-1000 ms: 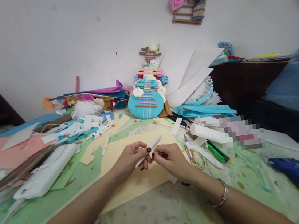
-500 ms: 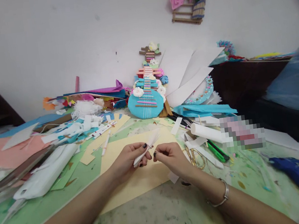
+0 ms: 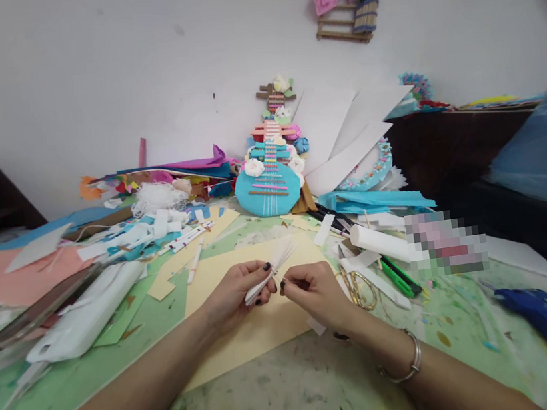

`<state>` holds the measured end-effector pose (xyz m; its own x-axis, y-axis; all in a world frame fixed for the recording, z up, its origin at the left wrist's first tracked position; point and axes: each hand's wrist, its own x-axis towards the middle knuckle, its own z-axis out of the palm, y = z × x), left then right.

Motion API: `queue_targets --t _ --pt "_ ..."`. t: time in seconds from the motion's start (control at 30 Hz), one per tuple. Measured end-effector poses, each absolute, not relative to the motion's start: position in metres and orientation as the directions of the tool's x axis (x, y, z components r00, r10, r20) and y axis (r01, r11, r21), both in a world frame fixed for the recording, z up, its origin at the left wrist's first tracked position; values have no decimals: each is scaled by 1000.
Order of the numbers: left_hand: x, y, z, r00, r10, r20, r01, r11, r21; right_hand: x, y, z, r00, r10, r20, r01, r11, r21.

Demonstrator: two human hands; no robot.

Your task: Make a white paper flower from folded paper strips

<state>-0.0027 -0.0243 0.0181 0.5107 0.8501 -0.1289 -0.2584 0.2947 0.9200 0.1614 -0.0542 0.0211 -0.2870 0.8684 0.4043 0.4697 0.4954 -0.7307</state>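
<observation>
Over the yellow sheet (image 3: 252,346), the left hand (image 3: 237,292) pinches white paper (image 3: 279,258). The right hand (image 3: 318,291) is curled closed; I can't tell on what.

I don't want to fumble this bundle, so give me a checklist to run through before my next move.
1. White bundle gripped: ok, it is in the left hand.
2. Bundle's far end spread: ok, it fans out beyond that hand.
3. Right hand close by: ok, its fingers are pinched beside the bundle.
4. Something held in those fingers: cannot tell, too small to make out.
5. Yellow sheet below the hands: ok, it lies on the table.
6. Scissors fully uncovered: not ok, white paper hides part of the blades.
</observation>
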Motion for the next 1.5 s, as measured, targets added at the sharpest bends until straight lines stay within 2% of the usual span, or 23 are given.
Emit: queue_targets --t 0.43,0.77,1.0,1.37,1.5 --pt "-2 -24 13 537 842 -41 -145 141 979 161 -55 23 -273 859 432 499 511 -700" --pt "0 -26 14 573 819 -39 -90 109 990 163 -57 25 -237 871 431 487 490 -723" --pt "-2 -26 14 527 850 -17 -102 83 991 163 -57 27 -226 876 427 508 480 -716" --pt "-3 -25 14 505 862 -39 -136 124 983 163 -58 26 -244 872 425 503 488 -713" --pt "-6 -24 18 499 864 -73 -186 189 964 165 -58 26 -285 894 345 471 444 -763"
